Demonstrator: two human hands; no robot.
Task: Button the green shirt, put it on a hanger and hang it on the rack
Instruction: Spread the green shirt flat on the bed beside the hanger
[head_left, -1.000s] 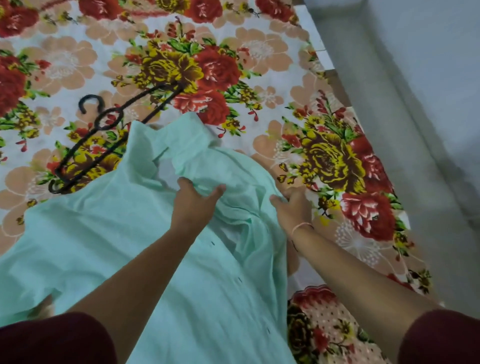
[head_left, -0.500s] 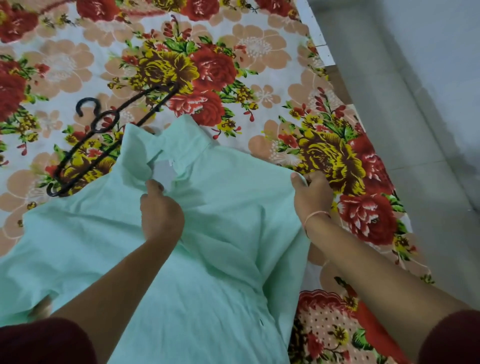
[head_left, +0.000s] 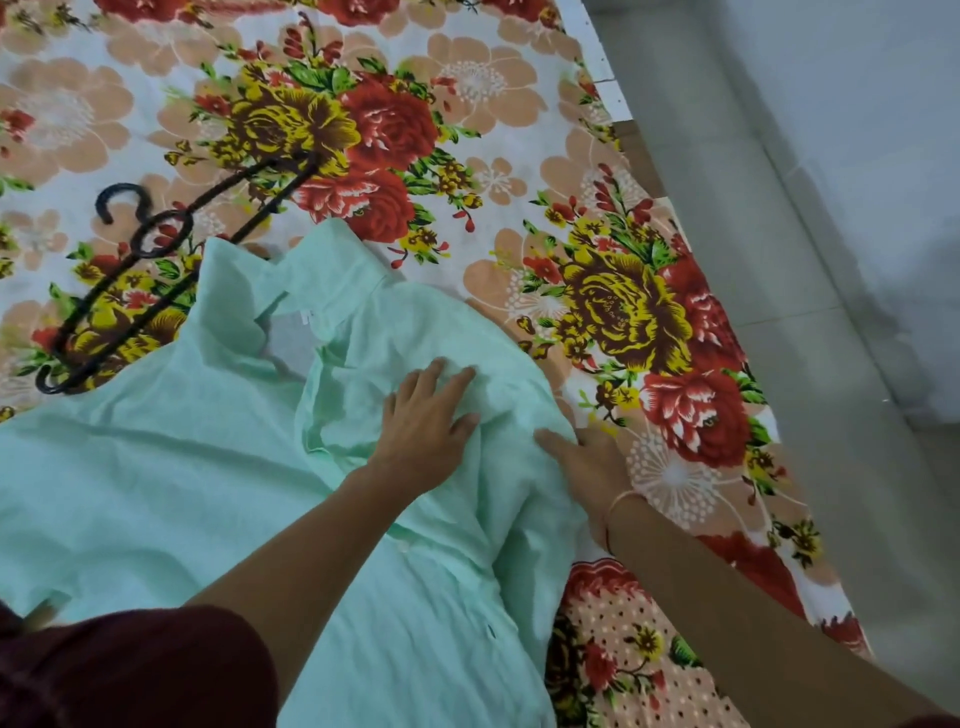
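One small white label (head_left: 303, 318) shows inside the collar, too small and blurred to read; no other writing can be made out. One green shirt (head_left: 156, 467) lies spread on the floral sheet (head_left: 483, 171), its long axis running from the near edge away towards the upper left; the collar points away from the person, towards the one black hanger (head_left: 123, 188), which lies on the sheet with the collar overlapping its lower side. Two hands are on the shirt; the left hand (head_left: 423, 415) rests flat on the chest with fingers straight and spread; the right hand (head_left: 592, 462) is at the shirt's right edge, thumb on the fabric, fingers hidden by a fold, so its grip cannot be told. Grey floor (head_left: 779, 260) runs along the right.
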